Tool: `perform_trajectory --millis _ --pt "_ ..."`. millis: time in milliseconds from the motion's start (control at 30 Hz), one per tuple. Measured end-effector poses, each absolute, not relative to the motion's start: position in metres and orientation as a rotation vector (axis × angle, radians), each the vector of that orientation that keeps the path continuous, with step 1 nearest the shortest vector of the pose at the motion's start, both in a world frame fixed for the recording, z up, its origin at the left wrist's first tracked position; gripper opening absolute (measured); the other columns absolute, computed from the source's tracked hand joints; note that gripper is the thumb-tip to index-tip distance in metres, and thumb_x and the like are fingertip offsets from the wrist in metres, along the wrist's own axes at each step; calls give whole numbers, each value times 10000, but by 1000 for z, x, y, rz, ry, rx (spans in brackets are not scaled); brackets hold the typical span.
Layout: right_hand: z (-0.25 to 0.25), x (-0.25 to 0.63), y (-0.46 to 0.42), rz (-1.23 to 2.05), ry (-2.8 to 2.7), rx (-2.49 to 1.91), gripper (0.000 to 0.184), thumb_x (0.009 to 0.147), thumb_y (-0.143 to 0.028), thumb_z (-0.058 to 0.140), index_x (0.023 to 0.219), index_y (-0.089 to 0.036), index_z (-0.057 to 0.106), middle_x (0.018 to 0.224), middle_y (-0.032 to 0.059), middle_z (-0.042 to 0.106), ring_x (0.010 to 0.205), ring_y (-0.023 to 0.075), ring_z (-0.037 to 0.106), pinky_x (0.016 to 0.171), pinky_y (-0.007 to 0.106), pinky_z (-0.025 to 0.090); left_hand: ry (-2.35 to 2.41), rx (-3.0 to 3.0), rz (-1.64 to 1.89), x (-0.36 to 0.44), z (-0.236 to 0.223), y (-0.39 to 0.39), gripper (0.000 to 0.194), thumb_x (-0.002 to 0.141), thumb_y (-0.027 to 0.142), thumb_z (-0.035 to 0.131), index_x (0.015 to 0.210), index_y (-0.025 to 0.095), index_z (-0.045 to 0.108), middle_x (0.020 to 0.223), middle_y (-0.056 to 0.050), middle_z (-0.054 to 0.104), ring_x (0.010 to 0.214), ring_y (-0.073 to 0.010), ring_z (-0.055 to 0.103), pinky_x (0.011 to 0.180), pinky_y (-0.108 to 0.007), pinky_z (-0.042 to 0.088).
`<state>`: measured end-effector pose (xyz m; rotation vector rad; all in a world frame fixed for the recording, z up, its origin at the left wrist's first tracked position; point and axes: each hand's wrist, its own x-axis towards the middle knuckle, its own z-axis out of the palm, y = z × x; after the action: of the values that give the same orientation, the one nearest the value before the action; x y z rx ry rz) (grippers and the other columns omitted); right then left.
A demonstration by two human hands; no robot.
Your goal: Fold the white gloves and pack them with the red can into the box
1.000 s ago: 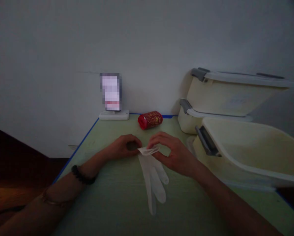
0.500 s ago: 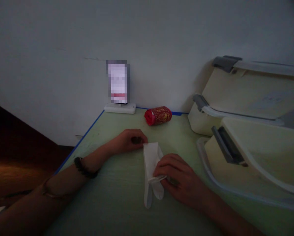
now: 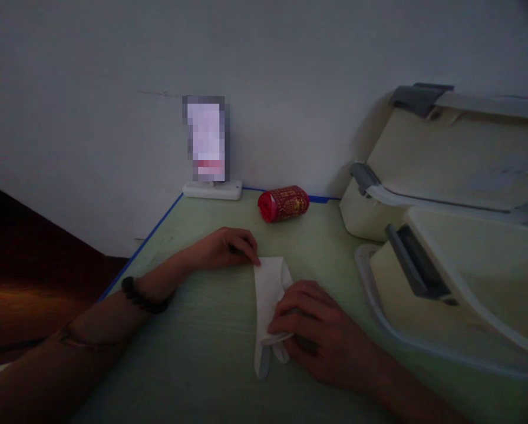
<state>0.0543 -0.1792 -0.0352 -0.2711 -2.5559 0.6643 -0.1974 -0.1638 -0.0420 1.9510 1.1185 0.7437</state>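
A white glove [image 3: 269,288] lies on the green tabletop, its narrow finger-like ends pointing toward me. At its far left corner, my left hand [image 3: 229,247] pinches the edge between thumb and fingers. My right hand [image 3: 312,330] is closed on the right side of the glove, where a folded edge shows under the fingertips. Part of the glove is hidden behind the right fingers.
A red patterned roll [image 3: 284,204] lies near the wall. Left of it, a blurred-out screen [image 3: 207,138] stands on a white base [image 3: 213,190]. Cream bins [image 3: 476,259] with grey latches take up the right side. Blue trim edges the table [image 3: 180,353].
My right hand has moved slightly toward me and left, drawing the folded edge down over the glove's fingers. My left hand stays at the far corner. The view has shifted a little.
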Motion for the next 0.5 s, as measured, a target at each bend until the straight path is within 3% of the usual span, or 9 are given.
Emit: perform_trajectory --millis 500 --pt "-33 54 -179 738 -2580 -255 218 676 -52 556 838 -193 593 844 13 613 837 145 525 841 343 402 1099 2009 738 -198 -44 -165 166 736 167 573 789 231 717 825 -30 598 700 -122 568 652 -238 436"
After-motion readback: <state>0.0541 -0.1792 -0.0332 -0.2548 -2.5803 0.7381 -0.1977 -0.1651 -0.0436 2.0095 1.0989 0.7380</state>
